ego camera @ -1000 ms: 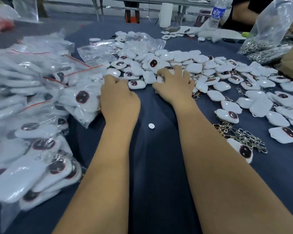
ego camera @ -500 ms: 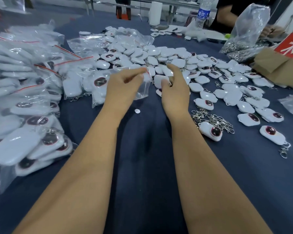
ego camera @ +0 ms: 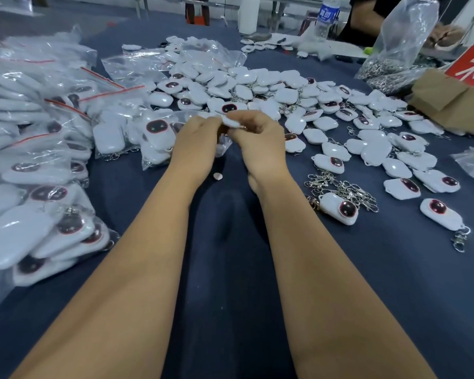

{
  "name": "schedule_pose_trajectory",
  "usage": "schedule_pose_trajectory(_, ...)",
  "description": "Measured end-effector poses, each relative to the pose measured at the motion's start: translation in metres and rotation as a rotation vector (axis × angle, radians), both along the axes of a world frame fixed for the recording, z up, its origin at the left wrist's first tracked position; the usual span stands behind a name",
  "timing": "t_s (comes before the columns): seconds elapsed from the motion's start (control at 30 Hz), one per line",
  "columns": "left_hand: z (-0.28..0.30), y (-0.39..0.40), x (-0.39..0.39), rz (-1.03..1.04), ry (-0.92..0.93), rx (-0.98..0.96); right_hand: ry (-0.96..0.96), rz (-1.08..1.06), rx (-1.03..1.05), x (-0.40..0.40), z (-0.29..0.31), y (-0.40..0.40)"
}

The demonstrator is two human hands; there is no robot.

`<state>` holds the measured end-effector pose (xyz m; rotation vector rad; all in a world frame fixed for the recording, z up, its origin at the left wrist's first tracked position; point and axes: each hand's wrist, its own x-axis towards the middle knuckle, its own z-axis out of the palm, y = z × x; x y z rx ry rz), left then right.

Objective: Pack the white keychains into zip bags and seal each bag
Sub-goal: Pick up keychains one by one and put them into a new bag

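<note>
Over the middle of the blue table, my left hand (ego camera: 196, 140) grips a clear zip bag (ego camera: 222, 147) that hangs below my fingers. My right hand (ego camera: 259, 138) pinches a white keychain (ego camera: 231, 121) at the bag's mouth, right beside my left fingers. Behind my hands spreads a heap of loose white keychains (ego camera: 257, 86) with dark round faces. Filled zip bags (ego camera: 30, 149) with red seal strips are piled along the left. How far the keychain is inside the bag is hidden by my fingers.
A tangle of metal clasps (ego camera: 342, 187) and single keychains (ego camera: 338, 207) lie at the right. A brown carton (ego camera: 449, 97), a bag of metal rings (ego camera: 394, 50) and a water bottle (ego camera: 326, 17) stand at the back right, beside another person's arm (ego camera: 367, 15).
My hands lifted off the keychain heap. The left one picked up a zip bag, the right one took a keychain, and both came together at the bag's mouth.
</note>
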<state>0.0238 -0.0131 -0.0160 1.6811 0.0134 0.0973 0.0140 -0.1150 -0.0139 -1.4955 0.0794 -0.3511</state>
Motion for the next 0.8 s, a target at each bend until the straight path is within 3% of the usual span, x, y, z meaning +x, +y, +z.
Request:
schedule_pose_trajectory(0.07,0.002,0.0,-0.001,0.002,0.03,-0.032,0.06,-0.014,-0.03,0.0,-0.001,-0.001)
schedule_pose_trajectory(0.23,-0.003,0.003,0.004,0.012,-0.072,0.128,0.115,-0.002,-0.006,0.002,-0.001,-0.007)
schedule_pose_trajectory(0.53,-0.007,0.007,0.005,-0.025,-0.197,0.146,0.121,0.099,-0.063,0.004,-0.003,-0.008)
schedule_pose_trajectory(0.8,-0.007,0.007,0.005,-0.053,-0.181,0.127,0.127,0.118,-0.089,0.004,-0.004,-0.011)
